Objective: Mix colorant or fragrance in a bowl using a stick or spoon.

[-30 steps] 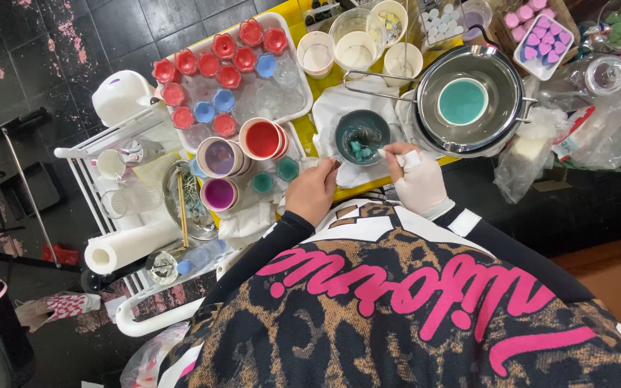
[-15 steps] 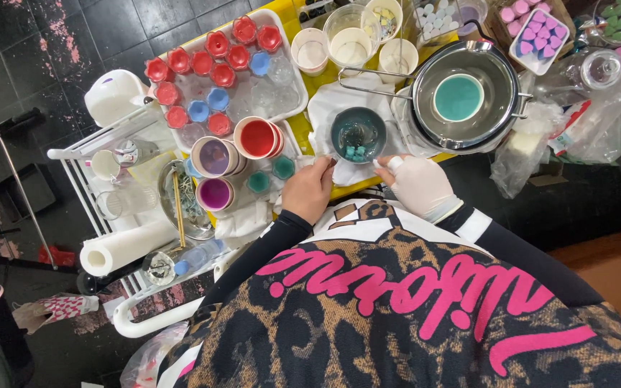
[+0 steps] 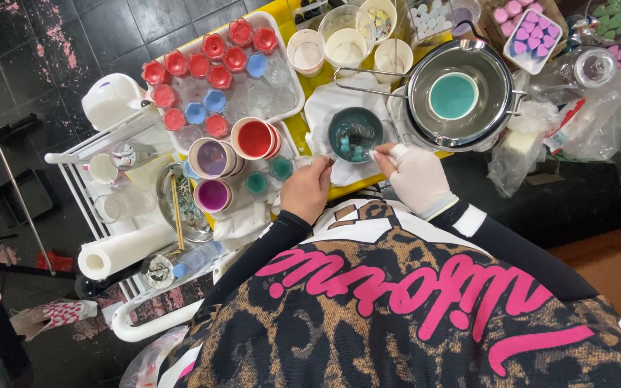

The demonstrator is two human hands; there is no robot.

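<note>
My left hand point(image 3: 307, 188) was bare, fingers curled tog. w/ the tips pinching a white cloth point(image 3: 339, 108) near its front edge, just left of the dark pouring pot point(image 3: 354, 133). My right hand point(image 3: 418, 176) wore a white glove; thumb & forefinger were pinched on sth small & white at the pot's right rim, can't tell what exactly. The pot sat on the cloth, on the yellow table point(image 3: 297, 123), w/ teal liquid & a few lighter chunks inside. Just right of it stood a steel double-boiler pan point(image 3: 494, 90) holding a smaller round cup of teal liquid point(image 3: 453, 95). To the left, a clear tray point(image 3: 282, 79) carried red & blue small moulds, and nearer me were cups w/ red point(image 3: 255, 138) & purple point(image 3: 213, 195) contents. Further left, a white cart point(image 3: 120, 136) held a paper towel roll point(image 3: 120, 251). Back right: a tray of pink & purple pieces point(image 3: 530, 32).
</note>
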